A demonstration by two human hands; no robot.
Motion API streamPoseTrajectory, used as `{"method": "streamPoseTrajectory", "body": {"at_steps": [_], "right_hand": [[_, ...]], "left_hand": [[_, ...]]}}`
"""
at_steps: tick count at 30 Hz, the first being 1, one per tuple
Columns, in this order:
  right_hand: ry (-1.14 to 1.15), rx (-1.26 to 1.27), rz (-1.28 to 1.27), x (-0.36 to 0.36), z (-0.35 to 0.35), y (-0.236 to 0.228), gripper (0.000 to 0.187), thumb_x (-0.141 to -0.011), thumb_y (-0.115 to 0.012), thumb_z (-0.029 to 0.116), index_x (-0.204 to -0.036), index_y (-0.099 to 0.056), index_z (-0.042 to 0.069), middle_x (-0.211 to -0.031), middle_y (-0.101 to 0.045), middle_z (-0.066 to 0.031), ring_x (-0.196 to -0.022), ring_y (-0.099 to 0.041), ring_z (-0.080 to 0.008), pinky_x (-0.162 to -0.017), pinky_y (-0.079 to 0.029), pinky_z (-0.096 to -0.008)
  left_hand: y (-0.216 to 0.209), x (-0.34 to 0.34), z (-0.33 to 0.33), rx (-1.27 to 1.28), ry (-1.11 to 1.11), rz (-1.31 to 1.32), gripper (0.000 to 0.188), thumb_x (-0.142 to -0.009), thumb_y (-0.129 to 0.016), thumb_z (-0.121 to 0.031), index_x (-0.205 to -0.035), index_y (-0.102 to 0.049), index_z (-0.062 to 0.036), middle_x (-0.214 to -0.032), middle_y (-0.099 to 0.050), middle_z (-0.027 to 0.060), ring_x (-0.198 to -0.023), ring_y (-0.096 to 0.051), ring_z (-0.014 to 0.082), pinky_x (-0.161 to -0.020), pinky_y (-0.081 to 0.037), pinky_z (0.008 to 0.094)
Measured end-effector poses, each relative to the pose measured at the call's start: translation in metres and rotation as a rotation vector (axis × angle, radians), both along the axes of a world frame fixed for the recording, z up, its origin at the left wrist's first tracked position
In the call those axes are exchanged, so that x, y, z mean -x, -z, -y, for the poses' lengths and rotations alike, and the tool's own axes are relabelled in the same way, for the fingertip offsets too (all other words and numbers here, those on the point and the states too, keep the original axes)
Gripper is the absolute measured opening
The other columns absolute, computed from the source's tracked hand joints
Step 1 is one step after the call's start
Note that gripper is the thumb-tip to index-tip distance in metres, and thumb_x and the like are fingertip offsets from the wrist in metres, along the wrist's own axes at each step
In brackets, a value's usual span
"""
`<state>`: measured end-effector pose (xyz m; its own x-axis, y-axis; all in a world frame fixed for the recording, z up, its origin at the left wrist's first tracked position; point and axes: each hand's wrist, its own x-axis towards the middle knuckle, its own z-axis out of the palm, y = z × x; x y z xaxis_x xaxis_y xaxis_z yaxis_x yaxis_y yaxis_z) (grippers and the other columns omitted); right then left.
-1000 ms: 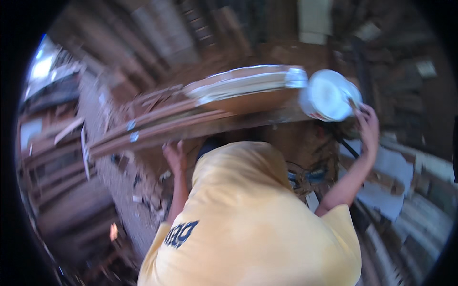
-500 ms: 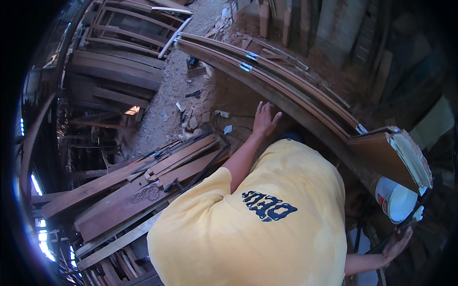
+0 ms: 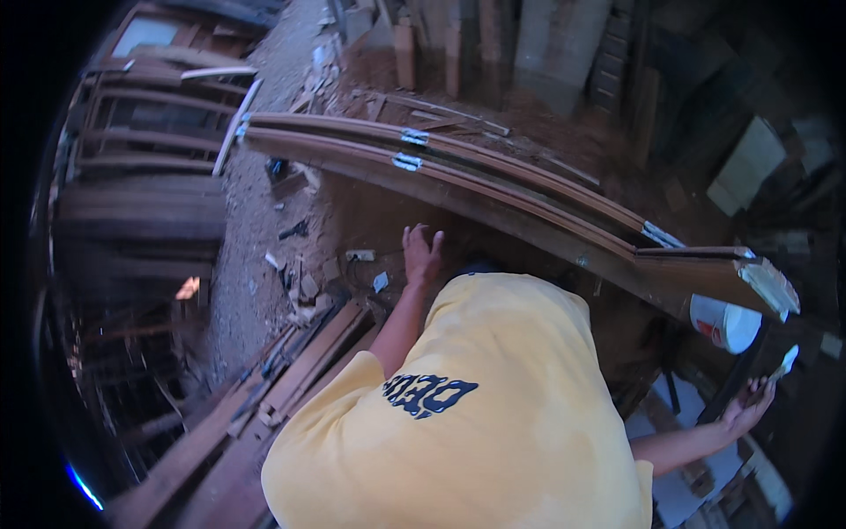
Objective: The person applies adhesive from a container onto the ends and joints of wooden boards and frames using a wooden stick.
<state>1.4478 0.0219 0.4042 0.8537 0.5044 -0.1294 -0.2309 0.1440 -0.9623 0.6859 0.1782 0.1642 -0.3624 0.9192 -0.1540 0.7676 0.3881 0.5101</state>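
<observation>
My left hand [image 3: 424, 253] is raised with its fingers spread, just short of the long wooden panels [image 3: 529, 225] that stand on edge side by side. It holds nothing. Pale patches show along the panels' upper edges, and a broad whitish band covers their right end. At the far right, my right hand [image 3: 747, 406] is closed round a narrow tool with a white tip [image 3: 787, 361], apparently a small brush. Its exact kind is unclear. Under the panels' right end, slightly left of that hand, stands a white bucket [image 3: 736, 326]. My yellow shirt [image 3: 493, 379] fills the lower middle.
Planks [image 3: 256, 406] are heaped at lower left. Wood scraps and a power strip [image 3: 360, 256] lie on the dusty ground near my left hand. Upright boards [image 3: 564, 53] lean at the back, and wooden frames [image 3: 159, 106] stand at far left. A pale sheet [image 3: 679, 441] lies below my right forearm.
The whole view has swung, so panels and ground appear farther left. My right hand has moved up in the picture, and the tool's white tip points more upward. The left hand remains spread beside the panels.
</observation>
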Motion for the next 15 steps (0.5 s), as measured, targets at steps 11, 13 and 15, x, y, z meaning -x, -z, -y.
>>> {"method": "streamPoseTrajectory", "body": {"at_steps": [11, 13, 15], "right_hand": [[-0.148, -0.137, 0.266, 0.12, -0.052, -0.121, 0.023, -0.107, -0.059, 0.014, -0.122, -0.061, -0.003, -0.114, -0.058, -0.0086, -0.1, -0.051, -0.0177, -0.096, -0.045, -0.0338], [-0.179, -0.131, 0.32, 0.135, -0.07, -0.137, 0.023, -0.107, -0.059, 0.014, -0.123, -0.061, -0.002, -0.111, -0.057, -0.0078, -0.097, -0.052, -0.0171, -0.094, -0.045, -0.0328], [-0.229, -0.127, 0.356, 0.166, -0.089, -0.148, 0.025, -0.108, -0.058, 0.014, -0.125, -0.061, -0.003, -0.11, -0.057, -0.0077, -0.095, -0.052, -0.0165, -0.094, -0.045, -0.0329]], "left_hand": [[-0.05, 0.117, -0.098, -0.333, -0.052, -0.079, 0.046, -0.101, -0.065, -0.038, -0.131, -0.059, -0.0027, -0.14, -0.057, 0.0213, -0.145, -0.037, 0.0422, -0.123, -0.028, 0.0494], [-0.075, 0.131, -0.135, -0.376, -0.04, -0.111, 0.045, -0.1, -0.065, -0.036, -0.13, -0.06, -0.003, -0.14, -0.057, 0.0211, -0.145, -0.038, 0.0422, -0.122, -0.028, 0.0491], [-0.085, 0.143, -0.168, -0.459, 0.067, -0.14, 0.045, -0.099, -0.067, -0.035, -0.129, -0.06, -0.003, -0.136, -0.058, 0.021, -0.141, -0.041, 0.0424, -0.12, -0.03, 0.0484]]}}
